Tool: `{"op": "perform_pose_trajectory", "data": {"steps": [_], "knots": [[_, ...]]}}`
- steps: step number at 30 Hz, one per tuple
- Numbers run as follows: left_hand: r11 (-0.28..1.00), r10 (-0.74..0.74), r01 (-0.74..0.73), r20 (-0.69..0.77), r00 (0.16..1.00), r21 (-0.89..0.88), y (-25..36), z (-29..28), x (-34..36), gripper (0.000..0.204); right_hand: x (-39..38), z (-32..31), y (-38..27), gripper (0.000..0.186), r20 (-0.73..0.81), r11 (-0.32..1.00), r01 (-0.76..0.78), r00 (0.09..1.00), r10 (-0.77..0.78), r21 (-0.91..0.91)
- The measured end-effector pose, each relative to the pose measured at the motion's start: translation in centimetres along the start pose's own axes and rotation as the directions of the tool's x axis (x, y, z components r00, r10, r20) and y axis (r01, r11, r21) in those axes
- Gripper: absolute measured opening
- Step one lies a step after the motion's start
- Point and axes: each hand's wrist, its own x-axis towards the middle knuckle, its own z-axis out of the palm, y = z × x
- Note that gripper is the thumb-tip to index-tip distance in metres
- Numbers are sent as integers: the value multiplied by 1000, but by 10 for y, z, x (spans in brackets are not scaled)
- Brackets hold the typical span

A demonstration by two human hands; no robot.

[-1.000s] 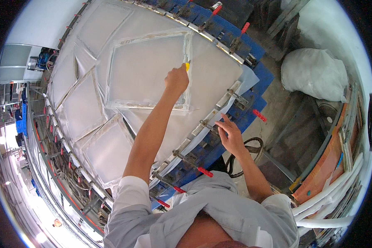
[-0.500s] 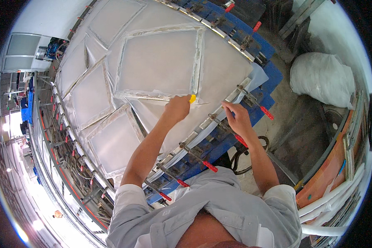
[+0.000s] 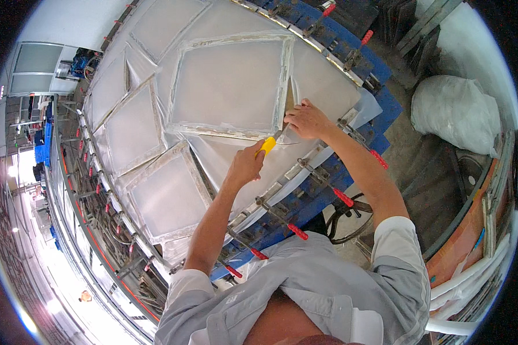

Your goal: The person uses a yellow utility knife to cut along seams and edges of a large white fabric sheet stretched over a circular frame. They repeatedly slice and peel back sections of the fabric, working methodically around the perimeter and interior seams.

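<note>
My left hand (image 3: 246, 164) is closed round a yellow utility knife (image 3: 268, 146). Its blade end points up and right, at the lower right corner of a rectangular panel (image 3: 230, 83) with a whitish, rough border. Just beyond the blade, my right hand (image 3: 308, 121) pinches the edge of the translucent sheet (image 3: 323, 75) at that corner. Beside the panel's right border the sheet stands parted, and a narrow tan gap (image 3: 290, 95) shows there. A curved cut runs below the corner; the right fingertips are partly hidden.
Red-handled clamps (image 3: 297, 232) line the near and far edges of the sheet, over a blue stepped frame (image 3: 313, 198). More bordered panels (image 3: 170, 192) lie to the left, with open slits between some. A bulky white plastic bag (image 3: 456, 112) sits on the floor at right.
My right hand has moved up and left from the clamped edge to the panel's corner, where it grips the sheet. The knife has drawn back from the corner, and a gap has opened beside the border.
</note>
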Motion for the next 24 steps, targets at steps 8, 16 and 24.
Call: {"op": "perform_pose_trajectory", "data": {"steps": [8, 16, 24], "knots": [[944, -84, 58, -65, 994, -326, -25, 38, -5, 46, 21, -15, -10, 12, 145, 980, 144, 982, -123, -138], [922, -84, 21, -146, 986, -385, -24, 55, -7, 44, 39, -15, -5, 4, 213, 950, 283, 944, -252, -132], [945, 202, -119, -256, 945, 305, -40, 67, -6, 46, 33, -12, -3, 6, 117, 964, 261, 960, -255, -40]]}}
